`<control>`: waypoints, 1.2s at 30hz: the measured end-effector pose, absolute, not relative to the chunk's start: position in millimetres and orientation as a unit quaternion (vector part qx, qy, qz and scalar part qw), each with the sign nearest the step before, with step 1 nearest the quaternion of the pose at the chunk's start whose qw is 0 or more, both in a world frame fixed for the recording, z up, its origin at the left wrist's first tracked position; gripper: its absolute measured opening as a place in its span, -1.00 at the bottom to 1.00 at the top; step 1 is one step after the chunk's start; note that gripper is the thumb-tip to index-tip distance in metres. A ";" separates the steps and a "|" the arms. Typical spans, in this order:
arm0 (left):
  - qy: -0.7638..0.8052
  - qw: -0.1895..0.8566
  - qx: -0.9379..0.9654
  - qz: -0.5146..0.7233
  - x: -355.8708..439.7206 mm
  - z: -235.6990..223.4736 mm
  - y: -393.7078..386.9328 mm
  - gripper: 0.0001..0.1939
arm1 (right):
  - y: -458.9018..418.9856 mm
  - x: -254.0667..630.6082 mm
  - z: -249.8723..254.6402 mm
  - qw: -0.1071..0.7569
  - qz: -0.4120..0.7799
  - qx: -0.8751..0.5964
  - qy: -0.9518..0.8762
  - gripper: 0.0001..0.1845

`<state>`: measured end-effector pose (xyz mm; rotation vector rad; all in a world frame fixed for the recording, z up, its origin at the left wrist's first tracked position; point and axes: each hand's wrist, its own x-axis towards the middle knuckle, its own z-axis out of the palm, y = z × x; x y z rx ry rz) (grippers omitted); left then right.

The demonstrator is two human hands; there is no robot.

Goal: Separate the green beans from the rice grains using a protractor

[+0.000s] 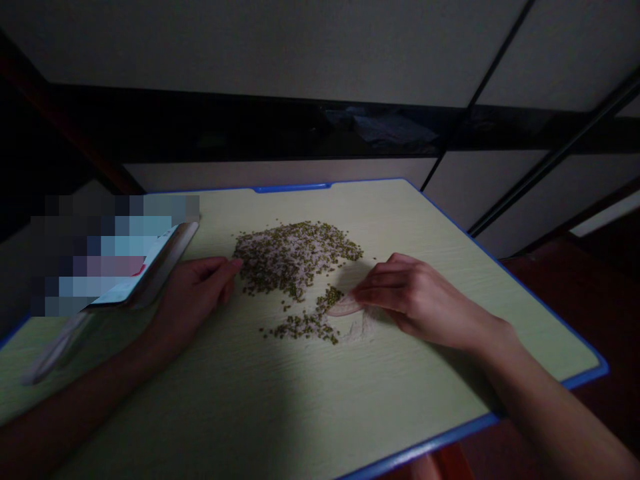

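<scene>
A heap of small green beans [295, 257], like mung beans, lies mixed with fine pale grains on the table. My left hand [200, 287] is at the heap's left edge, fingers curled and thumb laid against them; anything inside is hidden. In my right hand [407, 293] a flat, pale piece with a curved edge [345, 306] is pinched, its kind unclear. It touches the table beside a smaller patch of beans [305, 328], nearer to me than the heap. Some pale grains [363, 330] are spread below my right fingers.
The light-green table [400, 413] has a blue rim [435, 443]. On the left, a lit screen [125, 283], partly blurred out, leans on a pale-edged stand or tray [60, 347]. Behind the table stand pale cabinet panels [280, 47] with a dark glossy band [225, 127].
</scene>
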<state>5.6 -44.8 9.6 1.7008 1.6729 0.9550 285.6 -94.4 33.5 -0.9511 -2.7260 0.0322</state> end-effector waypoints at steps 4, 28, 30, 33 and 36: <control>0.623 0.280 0.638 0.355 5.9 9.9 -45.4 -0.59 | -94.7 286.9 34.3 0.120 0.019 -0.316 -0.941 -0.74; 0.636 0.274 0.631 0.351 5.8 9.4 -45.5 -0.58 | -93.5 291.2 35.9 0.130 0.048 -0.293 -0.946 -0.70; 0.626 0.277 0.637 0.355 5.5 8.5 -44.7 -0.58 | -93.3 292.6 36.7 0.131 0.053 -0.302 -0.943 -0.71; 0.624 0.284 0.637 0.353 4.9 7.8 -44.1 -0.58 | -93.1 294.4 37.6 0.133 0.063 -0.312 -0.939 -0.71; 0.626 0.283 0.635 0.353 4.4 8.3 -44.4 -0.59 | -92.6 295.1 37.9 0.137 0.072 -0.313 -0.937 -0.71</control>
